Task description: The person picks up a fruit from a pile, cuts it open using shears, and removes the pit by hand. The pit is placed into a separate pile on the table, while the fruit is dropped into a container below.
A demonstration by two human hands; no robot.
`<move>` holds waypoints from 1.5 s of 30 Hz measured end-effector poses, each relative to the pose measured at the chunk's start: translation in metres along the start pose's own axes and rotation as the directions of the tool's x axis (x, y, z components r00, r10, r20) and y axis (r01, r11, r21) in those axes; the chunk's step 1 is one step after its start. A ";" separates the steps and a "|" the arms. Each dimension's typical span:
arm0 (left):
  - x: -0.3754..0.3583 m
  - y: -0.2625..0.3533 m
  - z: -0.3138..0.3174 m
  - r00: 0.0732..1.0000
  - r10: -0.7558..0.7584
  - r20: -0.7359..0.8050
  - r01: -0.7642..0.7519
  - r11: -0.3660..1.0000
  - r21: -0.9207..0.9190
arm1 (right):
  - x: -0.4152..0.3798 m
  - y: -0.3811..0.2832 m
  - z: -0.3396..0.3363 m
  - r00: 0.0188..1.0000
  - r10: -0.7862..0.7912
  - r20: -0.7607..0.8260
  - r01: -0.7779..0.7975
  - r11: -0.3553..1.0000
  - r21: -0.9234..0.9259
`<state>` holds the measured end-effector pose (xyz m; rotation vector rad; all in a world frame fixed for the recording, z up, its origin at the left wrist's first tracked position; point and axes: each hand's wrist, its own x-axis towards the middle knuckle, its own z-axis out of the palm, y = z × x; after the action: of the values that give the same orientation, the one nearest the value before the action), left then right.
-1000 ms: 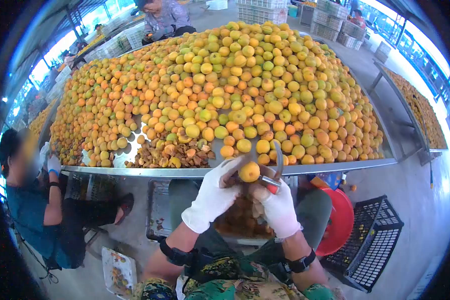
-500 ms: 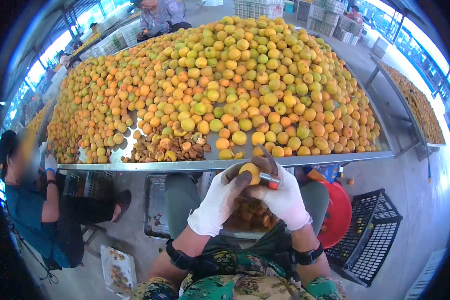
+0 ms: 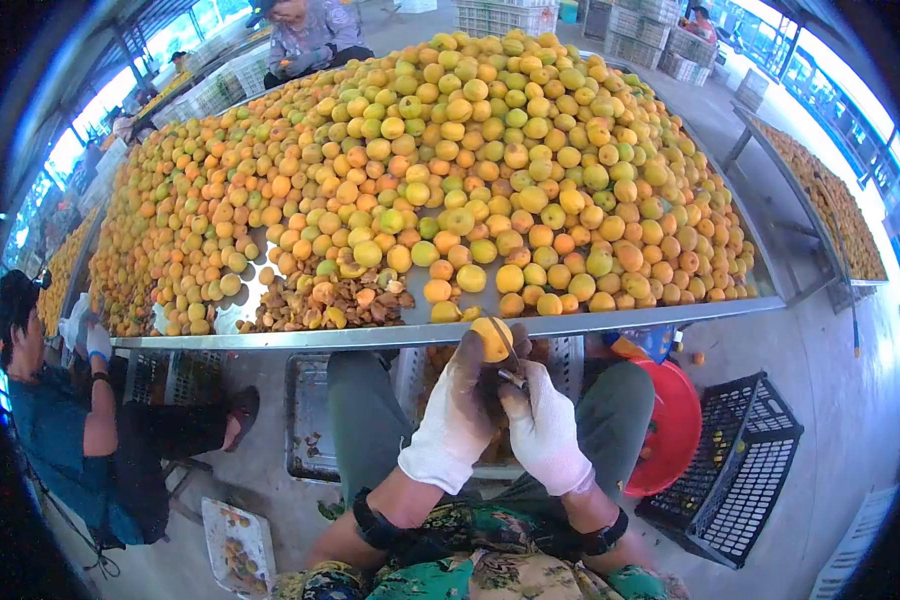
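Gloved in white with darkened fingertips, my left hand point(image 3: 453, 420) grips a yellow-orange fruit point(image 3: 492, 340) just below the table's front edge. My right hand point(image 3: 545, 425), in a matching glove, is closed on a small knife point(image 3: 511, 376), whose blade lies against the fruit. Both hands nearly touch, above my lap. Beyond them, a large heap of fruit point(image 3: 450, 170) covers much of the metal table point(image 3: 440, 334). Cut brown pieces point(image 3: 340, 302) lie near its front edge.
A red basin point(image 3: 670, 430) and black crate point(image 3: 735, 470) stand at the right. At the left sits a co-worker point(image 3: 60, 420); another person point(image 3: 310, 40) is behind the heap. A metal tray point(image 3: 308, 415) and white tray point(image 3: 238, 545) lie on the floor.
Both hands have moved slightly left and come closer together. The fruit is turned upward in my left hand, and the knife's red part no longer shows. The view has shifted slightly.
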<state>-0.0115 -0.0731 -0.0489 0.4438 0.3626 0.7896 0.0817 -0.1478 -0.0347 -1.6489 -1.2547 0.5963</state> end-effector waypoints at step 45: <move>-0.005 -0.012 0.009 0.997 -0.082 -0.007 0.082 0.970 0.228 | -0.006 0.047 -0.010 0.998 -0.040 -0.054 0.058 0.923 0.381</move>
<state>-0.0030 -0.0864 -0.0470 0.6414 0.4694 0.6692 0.1089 -0.1586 -0.0728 -1.2935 -1.0634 0.7190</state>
